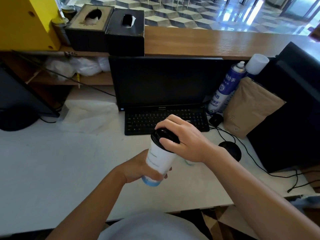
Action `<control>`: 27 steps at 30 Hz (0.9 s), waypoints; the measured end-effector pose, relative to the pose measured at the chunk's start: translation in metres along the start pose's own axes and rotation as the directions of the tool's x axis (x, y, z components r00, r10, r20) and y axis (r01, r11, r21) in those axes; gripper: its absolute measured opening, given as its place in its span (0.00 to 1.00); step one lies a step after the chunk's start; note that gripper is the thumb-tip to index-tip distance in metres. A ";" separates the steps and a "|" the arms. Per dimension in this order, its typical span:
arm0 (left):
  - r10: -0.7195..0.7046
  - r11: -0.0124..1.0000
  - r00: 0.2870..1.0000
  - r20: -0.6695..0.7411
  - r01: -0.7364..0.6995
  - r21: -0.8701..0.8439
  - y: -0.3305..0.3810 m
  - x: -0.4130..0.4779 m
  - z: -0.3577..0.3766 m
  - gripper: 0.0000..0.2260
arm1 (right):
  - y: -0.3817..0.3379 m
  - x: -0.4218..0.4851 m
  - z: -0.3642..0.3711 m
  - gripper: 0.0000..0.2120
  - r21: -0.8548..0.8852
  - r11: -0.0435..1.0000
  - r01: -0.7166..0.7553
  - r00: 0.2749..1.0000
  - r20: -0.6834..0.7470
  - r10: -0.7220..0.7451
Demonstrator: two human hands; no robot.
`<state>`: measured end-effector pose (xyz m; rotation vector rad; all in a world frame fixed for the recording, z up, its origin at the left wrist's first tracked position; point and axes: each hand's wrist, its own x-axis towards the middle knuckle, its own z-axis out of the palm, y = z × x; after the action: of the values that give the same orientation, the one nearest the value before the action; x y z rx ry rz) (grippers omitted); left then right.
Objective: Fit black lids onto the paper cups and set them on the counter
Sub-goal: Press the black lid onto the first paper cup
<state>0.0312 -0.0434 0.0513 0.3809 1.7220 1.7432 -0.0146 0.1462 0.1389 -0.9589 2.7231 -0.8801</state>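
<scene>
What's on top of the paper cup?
A black lid sits on the paper cup. The right hand presses on the lid, covering part of it. The left hand grips the cup's bottom. What's inside the cup is hidden.

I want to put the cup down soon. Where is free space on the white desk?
Free: the white desk left of the hands, below the plastic bag. Crowded: right side, with black lid, cables, brown bag and keyboard.

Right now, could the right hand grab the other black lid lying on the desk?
Probably yes, but not at once: the right hand is pressing a lid onto the paper cup. The spare black lid lies uncovered just beside that wrist.
</scene>
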 end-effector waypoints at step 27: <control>0.110 0.992 0.922 -0.372 -0.080 0.095 -0.026 -0.001 0.002 0.39 | 0.025 -0.023 0.068 0.31 0.678 0.627 -0.384 0.869 0.035 0.494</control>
<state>0.0399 -0.0442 0.0262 0.1692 2.0766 1.9176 0.0104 0.1425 0.0674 -0.0580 2.2390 -1.6812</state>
